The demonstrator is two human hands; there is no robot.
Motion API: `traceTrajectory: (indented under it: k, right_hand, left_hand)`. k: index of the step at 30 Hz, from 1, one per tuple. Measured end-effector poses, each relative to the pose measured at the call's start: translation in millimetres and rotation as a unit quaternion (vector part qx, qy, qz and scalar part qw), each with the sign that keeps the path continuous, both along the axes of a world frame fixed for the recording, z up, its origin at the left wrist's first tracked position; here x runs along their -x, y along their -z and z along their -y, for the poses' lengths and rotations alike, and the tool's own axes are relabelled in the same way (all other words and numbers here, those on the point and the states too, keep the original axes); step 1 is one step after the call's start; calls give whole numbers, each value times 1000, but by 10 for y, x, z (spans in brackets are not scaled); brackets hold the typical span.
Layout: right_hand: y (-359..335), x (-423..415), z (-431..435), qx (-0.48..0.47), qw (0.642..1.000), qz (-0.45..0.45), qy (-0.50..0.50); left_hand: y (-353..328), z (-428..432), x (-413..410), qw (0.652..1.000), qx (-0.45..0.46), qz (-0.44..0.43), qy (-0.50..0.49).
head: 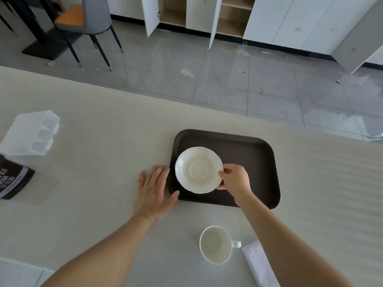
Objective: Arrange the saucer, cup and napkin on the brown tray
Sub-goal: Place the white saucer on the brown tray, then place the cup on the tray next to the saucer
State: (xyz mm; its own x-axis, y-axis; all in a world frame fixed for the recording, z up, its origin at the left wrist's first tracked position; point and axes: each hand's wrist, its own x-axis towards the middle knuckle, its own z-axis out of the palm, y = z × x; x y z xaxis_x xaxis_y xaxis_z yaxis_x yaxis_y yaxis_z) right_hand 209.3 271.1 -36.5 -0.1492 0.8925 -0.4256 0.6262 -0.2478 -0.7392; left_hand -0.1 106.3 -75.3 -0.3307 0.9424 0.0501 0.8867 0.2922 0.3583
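Observation:
A white saucer [198,169] with a scalloped rim is over the left part of the brown tray [248,154]. My right hand [235,181] pinches the saucer's right edge. My left hand [154,191] lies flat on the table with its fingers spread, its thumb touching the tray's left front corner. An empty white cup [215,244] stands upright on the table nearer to me, its handle pointing right. A white folded napkin [257,264] lies to the right of the cup, partly hidden under my right forearm.
A clear plastic container [31,133] and a dark brown packet [14,181] lie at the table's left side. The table's far edge runs diagonally behind the tray. Beyond it are a tiled floor, a chair [83,19] and open white cabinets.

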Motion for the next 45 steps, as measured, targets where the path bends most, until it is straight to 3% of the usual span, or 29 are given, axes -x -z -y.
traceTrajectory:
  k: [3, 8, 11, 15, 19, 22, 34, 45]
  right_hand:
    - [-36, -42, 59, -7, 1000, 5, -28]
    - [-142, -404, 302, -27, 998, -46, 34]
    - [-311, -754, 565, -47, 997, -55, 22]
    - [-460, -1191, 906, -60, 991, 10, -120]
    - [-475, -1353, 1128, -44, 955, 80, -283]
    - [-414, -1332, 1227, -62, 936, 83, -335]
    - [-384, -1125, 1252, -122, 954, 0, -274]
    - [-513, -1212, 1053, -183, 964, -16, -193]
  left_hand:
    - [-12, 3, -2, 1000, 3, 4, 4]
    - [-4, 4, -8, 1000, 11, -3, 6]
    - [-5, 5, -14, 1000, 11, -2, 3]
    - [-6, 2, -21, 1000, 15, -4, 5]
    - [-23, -8, -30, 1000, 11, -4, 3]
    - [-35, -8, -37, 1000, 9, -2, -1]
    - [-11, -13, -26, 1000, 9, -4, -3]
    - [-8, -7, -30, 1000, 7, -5, -5]
